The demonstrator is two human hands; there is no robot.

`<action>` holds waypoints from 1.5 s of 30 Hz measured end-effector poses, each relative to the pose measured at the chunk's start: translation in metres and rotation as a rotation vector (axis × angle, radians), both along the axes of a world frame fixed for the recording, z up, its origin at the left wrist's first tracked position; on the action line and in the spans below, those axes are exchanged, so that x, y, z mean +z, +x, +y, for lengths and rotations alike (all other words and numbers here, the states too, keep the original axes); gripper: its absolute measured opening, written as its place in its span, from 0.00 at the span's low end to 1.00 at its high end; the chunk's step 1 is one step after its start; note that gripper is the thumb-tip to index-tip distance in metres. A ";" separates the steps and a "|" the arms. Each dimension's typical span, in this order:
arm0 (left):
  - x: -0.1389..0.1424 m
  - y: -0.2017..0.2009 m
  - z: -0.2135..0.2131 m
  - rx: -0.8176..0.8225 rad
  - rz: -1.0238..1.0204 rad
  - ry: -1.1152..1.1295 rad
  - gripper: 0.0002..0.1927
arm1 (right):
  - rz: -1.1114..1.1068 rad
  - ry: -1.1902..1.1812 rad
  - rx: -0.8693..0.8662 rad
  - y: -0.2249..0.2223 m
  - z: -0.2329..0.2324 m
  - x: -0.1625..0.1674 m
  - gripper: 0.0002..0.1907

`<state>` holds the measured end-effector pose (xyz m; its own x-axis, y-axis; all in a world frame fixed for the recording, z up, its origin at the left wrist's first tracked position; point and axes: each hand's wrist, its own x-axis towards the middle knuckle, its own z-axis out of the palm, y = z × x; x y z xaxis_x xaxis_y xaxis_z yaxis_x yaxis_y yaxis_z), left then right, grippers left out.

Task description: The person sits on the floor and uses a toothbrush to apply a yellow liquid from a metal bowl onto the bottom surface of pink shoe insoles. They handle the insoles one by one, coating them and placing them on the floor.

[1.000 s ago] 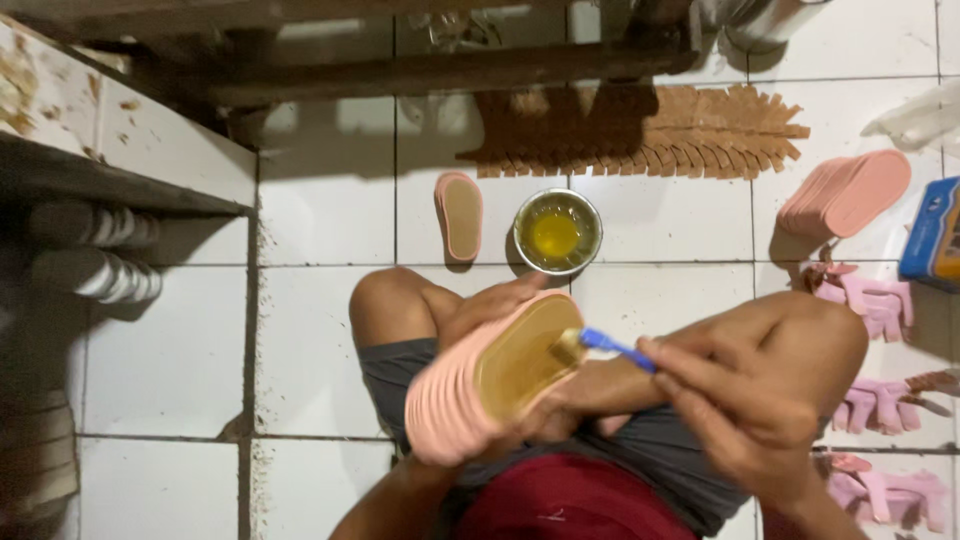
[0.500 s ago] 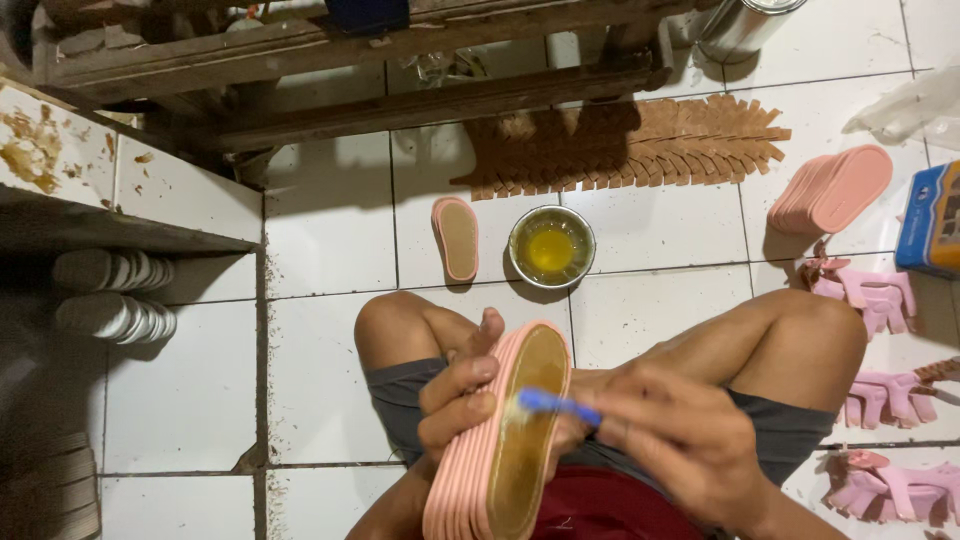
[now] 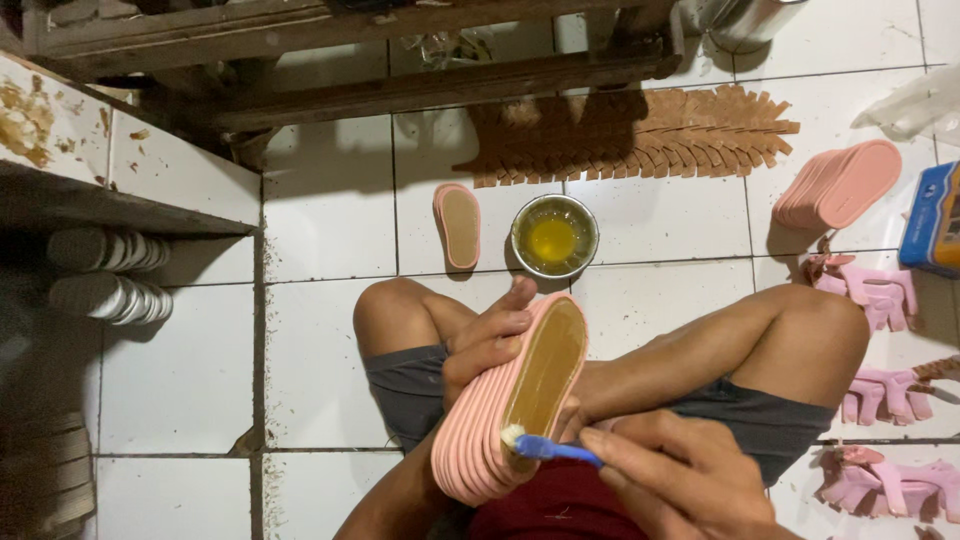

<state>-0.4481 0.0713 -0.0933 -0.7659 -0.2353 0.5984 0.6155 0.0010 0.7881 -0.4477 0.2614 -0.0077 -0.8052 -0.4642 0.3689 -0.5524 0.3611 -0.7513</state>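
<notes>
My left hand (image 3: 487, 345) grips a stack of several pink shoe soles (image 3: 505, 400) on edge over my lap; the top sole is wet with yellowish glue. My right hand (image 3: 680, 480) holds a blue-handled toothbrush (image 3: 545, 447), its bristles touching the near end of the top sole. A metal bowl of yellow glue (image 3: 555, 236) stands on the white tiled floor just beyond my knees. A single glued pink sole (image 3: 458, 225) lies flat to the left of the bowl.
Another stack of pink soles (image 3: 838, 185) lies at the right, near a blue box (image 3: 935, 218). Pink sandal straps (image 3: 880, 290) are scattered along the right edge. A row of brown pieces (image 3: 640, 135) lies under a wooden bench (image 3: 400, 60). Rolled stacks (image 3: 105, 270) sit beneath a left shelf.
The brush has travelled from the far end of the top sole down to its near end. The sole stack has tilted more upright in my left hand.
</notes>
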 end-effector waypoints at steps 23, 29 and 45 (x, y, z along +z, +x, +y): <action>-0.034 0.004 -0.023 -1.041 -0.660 1.056 0.39 | 0.138 0.135 0.295 -0.066 0.017 -0.013 0.21; -0.035 0.001 -0.022 -0.987 -0.691 1.148 0.39 | 0.089 0.195 0.327 -0.053 0.026 -0.017 0.22; -0.048 0.002 -0.020 -0.992 -0.811 1.213 0.42 | 0.070 0.283 0.326 -0.053 0.050 -0.022 0.24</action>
